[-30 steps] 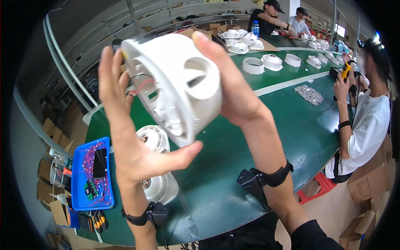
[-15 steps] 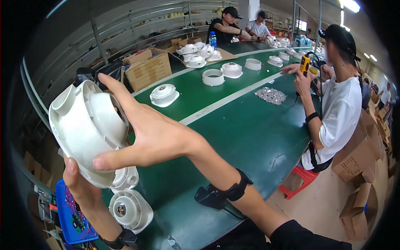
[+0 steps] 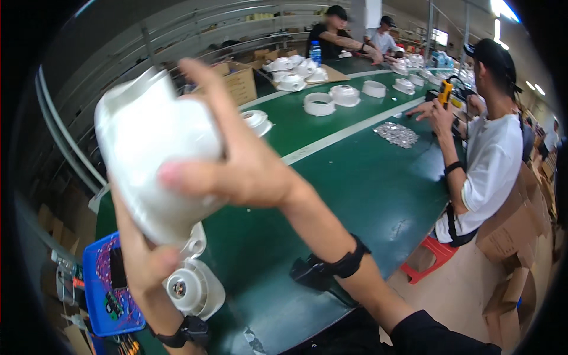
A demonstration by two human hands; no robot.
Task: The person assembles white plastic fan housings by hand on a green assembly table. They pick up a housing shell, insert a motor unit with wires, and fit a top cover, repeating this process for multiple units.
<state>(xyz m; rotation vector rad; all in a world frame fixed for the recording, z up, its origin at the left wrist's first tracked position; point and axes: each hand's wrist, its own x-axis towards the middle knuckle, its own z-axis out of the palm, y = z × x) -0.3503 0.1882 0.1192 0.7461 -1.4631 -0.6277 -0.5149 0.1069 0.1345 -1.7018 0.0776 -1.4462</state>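
Note:
I hold a large round white plastic housing [image 3: 151,142] up close in front of me with both hands. My right hand [image 3: 236,160] lies across its right side, fingers spread over the shell. My left hand [image 3: 142,254] grips it from below. Under it on the green table [image 3: 367,183] rests another white round part [image 3: 192,287] with a dark centre, close to my left wrist.
A blue tray [image 3: 106,290] with small items sits at the table's left end. More white housings [image 3: 322,103] and a pile of small metal pieces [image 3: 397,134] lie further along. A person in a white shirt [image 3: 491,160] works at the right; two others sit at the far end. Cardboard boxes [image 3: 509,231] stand on the floor.
The housing has turned in my hands, its smooth outer shell now facing me. My view has shifted left and my right hand reaches further over the part.

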